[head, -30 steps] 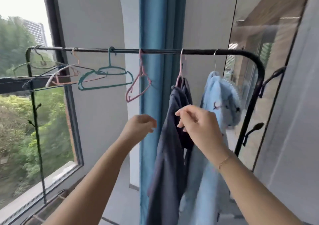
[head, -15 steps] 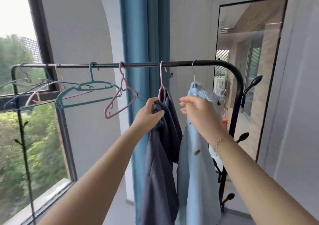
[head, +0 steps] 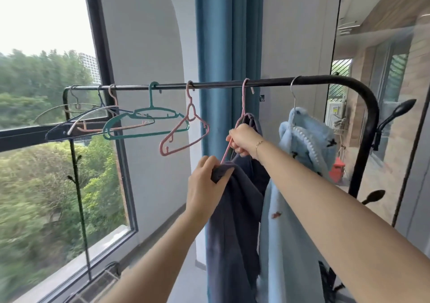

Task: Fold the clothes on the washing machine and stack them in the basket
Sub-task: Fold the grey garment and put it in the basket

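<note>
A dark grey garment [head: 235, 209] is pinched in the left grip [head: 204, 184]; its pink hanger [head: 242, 107], at 12 o'clock, is gripped by the right grip [head: 242, 140]. No writing is legible.

One view only, head-worn, so nothing overlaps with a second camera. I'm looking forward and roughly level, along both outstretched forearms, which enter from the bottom edge. Wide-angle: straight edges bow toward the frame borders. Close range: the left hand [head: 206, 186] and right hand [head: 244, 141] sit near centre, at arm's reach. The black rail [head: 221, 85] crosses the frame just above the right hand, near eye height. Beyond the left hand, on its far side, the window [head: 46, 163] fills the frame's left third. Past the right hand's outer side stands a mirrored panel [head: 381, 116]. Floor shows only low, beneath the left forearm.
</note>
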Motion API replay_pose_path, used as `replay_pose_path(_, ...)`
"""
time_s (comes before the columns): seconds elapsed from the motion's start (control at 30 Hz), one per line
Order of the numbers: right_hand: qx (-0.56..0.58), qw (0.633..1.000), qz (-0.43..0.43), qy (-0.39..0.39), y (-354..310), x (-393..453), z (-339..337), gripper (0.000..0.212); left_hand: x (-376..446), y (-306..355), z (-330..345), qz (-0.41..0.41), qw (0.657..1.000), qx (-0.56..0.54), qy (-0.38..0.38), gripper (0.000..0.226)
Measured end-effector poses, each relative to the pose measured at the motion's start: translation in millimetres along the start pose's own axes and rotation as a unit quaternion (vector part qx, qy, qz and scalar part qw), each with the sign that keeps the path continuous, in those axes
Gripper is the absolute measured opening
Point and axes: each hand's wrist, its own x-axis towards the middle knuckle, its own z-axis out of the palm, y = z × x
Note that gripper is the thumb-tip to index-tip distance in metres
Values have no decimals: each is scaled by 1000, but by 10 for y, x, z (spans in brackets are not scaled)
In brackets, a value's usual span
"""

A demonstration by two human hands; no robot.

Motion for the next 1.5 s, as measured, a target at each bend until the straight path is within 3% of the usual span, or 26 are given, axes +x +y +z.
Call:
replay_pose_path(0.3, 168, 985, 3, 37, -137, -9, 181, 32, -186, -462, -391, -38, 996, -73, -23, 32)
replay_pose_path(0.47, 354, 934, -9, 37, -405, -134, 181, 31, -213, -591, -466, -120, 985, -122, -17, 31)
replay_pose_path(0.63, 376, 926, -32, 16, -462, -346, 110, 42, -83, -569, -455, -157, 980, -121, -31, 29)
replay_pose_path(0.8, 431, 894, -79, 95, -293, -594, 95, 45, -130, -661, -398, -180, 976, -104, -64, 30)
replay_pose_path(0.97, 400, 894, -60, 194, 188, -893, 442, 21, -260, -741, -387, -203, 968, -108, -101, 28)
replay_pose_path(1.03, 405, 878, -71, 247, 406, -933, 633, 12, -323, -774, -437, -207, 967, -105, -105, 27)
replay_pose_path(1.13, 452, 850, -19, 269, 779, -978, 910, 17, -410, -805, -640, -222, 965, -115, -77, 24)
replay_pose_path(1.2, 452, 859, 36, 238, 1069, -1034, 1130, 31, -434, -819, -842, -230, 962, -129, -62, 22)
replay_pose_path(1.27, 385, 912, 37, 141, 1322, -1131, 1378, 41, -483, -840, -1086, -231, 961, -135, -70, 22)
replay_pose_path(1.33, 258, 965, 0, -38, 1511, -1176, 1585, 52, -532, -817, -1319, -225, 962, -129, -81, 20)
replay_pose_path(1.37, 187, 973, -21, -134, 1570, -1203, 1669, 54, -550, -793, -1440, -224, 963, -121, -83, 19)
replay_pose_path(1.43, 3, 951, -74, -299, 1655, -1248, 1821, 65, -586, -749, -1669, -224, 965, -111, -77, 21)
replay_pose_path(1.5, -196, 895, -141, -375, 1695, -1266, 2088, 82, -652, -728, -1948, -236, 963, -114, -57, 25)
